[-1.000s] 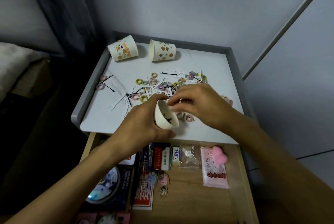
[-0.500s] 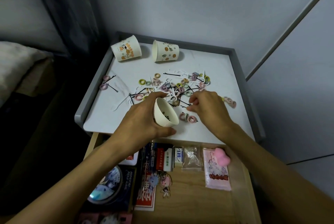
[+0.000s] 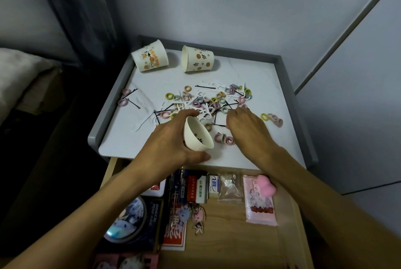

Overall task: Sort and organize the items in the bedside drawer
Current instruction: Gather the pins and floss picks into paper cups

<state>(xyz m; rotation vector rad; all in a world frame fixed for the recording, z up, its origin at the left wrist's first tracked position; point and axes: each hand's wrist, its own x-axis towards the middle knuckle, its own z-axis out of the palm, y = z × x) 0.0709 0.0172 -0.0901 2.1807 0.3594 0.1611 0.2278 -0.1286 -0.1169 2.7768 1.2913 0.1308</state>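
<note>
My left hand [image 3: 171, 140] grips a small white paper cup [image 3: 198, 136], tilted with its mouth toward the right, just above the front of the nightstand top [image 3: 130, 138]. Something dark lies inside the cup. My right hand [image 3: 247, 127] reaches palm down into a scattered pile [image 3: 208, 101] of pastel hair ties, black hairpins and white floss picks. Its fingertips rest on the pile's right side and its thumb touches the end of a black hairpin [image 3: 217, 124]. Below the top, the wooden drawer [image 3: 234, 236] stands open.
Two printed paper cups [image 3: 150, 57] [image 3: 198, 59] lie on their sides at the back of the top. Loose hair ties sit at the left [image 3: 123, 101], right [image 3: 273, 118] and front [image 3: 224, 138]. The drawer holds small boxes, a pink packet [image 3: 259, 203], keychains and a round tin [image 3: 128, 221].
My right hand has moved from over the cup's mouth out to the pile on the right. My left hand has kept hold of the cup. The view has shifted slightly.
</note>
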